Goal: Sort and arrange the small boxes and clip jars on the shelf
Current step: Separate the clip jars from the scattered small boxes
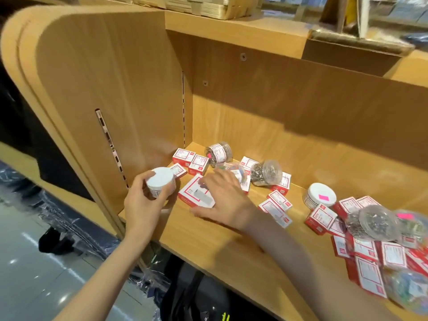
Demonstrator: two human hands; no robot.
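Wooden shelf comes first as the largest thing, its board running under both hands and carrying the whole jumble, and the step in hand looks like the early gathering of stock toward the near-left corner, with most of the sorting yet to do. Far to the right of the right hand lies the biggest heap of red-and-white small boxes, with clear jars of metal clips lying on top of it; between that heap and the right hand stands an upright white-lidded jar with a pink sticker, and two loose boxes lie just beside the right wrist. Beyond the fingers, toward the back wall, two clear clip jars lie on their sides among more boxes. The right hand lies flat and spread, fingers fairly straight, resting on a larger red-and-white box and seeming to press or slide it rather than grip it. The left hand is curled round a white-lidded clip jar, thumb and fingers clasping its side, held upright just left of that larger box and close to the shelf's left wall. The next move probably calls for setting this jar down upright in the corner without knocking the boxes behind it, then squaring the larger box beside it.
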